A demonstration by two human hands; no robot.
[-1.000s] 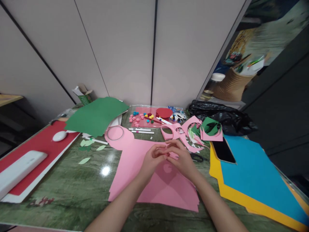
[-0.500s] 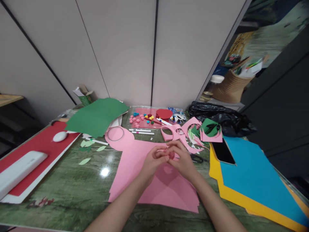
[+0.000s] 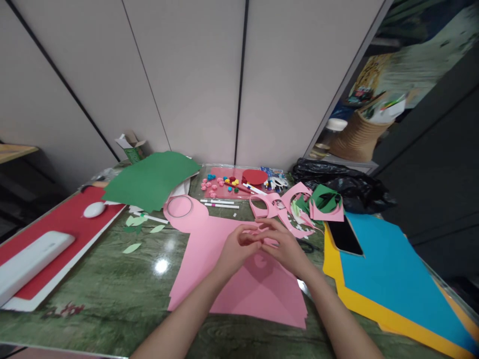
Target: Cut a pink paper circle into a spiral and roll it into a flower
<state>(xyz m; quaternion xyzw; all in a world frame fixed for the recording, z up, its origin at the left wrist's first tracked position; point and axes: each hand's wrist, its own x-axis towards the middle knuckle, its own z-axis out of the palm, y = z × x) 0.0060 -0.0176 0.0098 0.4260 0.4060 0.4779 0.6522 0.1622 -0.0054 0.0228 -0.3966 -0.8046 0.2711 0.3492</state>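
My left hand (image 3: 235,249) and my right hand (image 3: 282,245) meet fingertip to fingertip just above a large pink paper sheet (image 3: 239,279) in the middle of the green table. Both hands are closed in a pinch around a small pink piece that is mostly hidden between the fingers. Pink and green paper offcuts (image 3: 299,207) lie just beyond my right hand, and black scissors (image 3: 307,246) lie beside it.
A blue sheet (image 3: 392,269) on yellow paper carries a black phone (image 3: 343,238) at right. Green paper (image 3: 149,179), a red mat (image 3: 56,229) with a white mouse (image 3: 93,209) and keyboard (image 3: 30,259) lie left. Markers (image 3: 219,203), beads and a red disc (image 3: 254,176) lie at the back.
My fingers have shifted slightly around the small pink piece; it showed more between them half a second ago. The hands stay in the same place.
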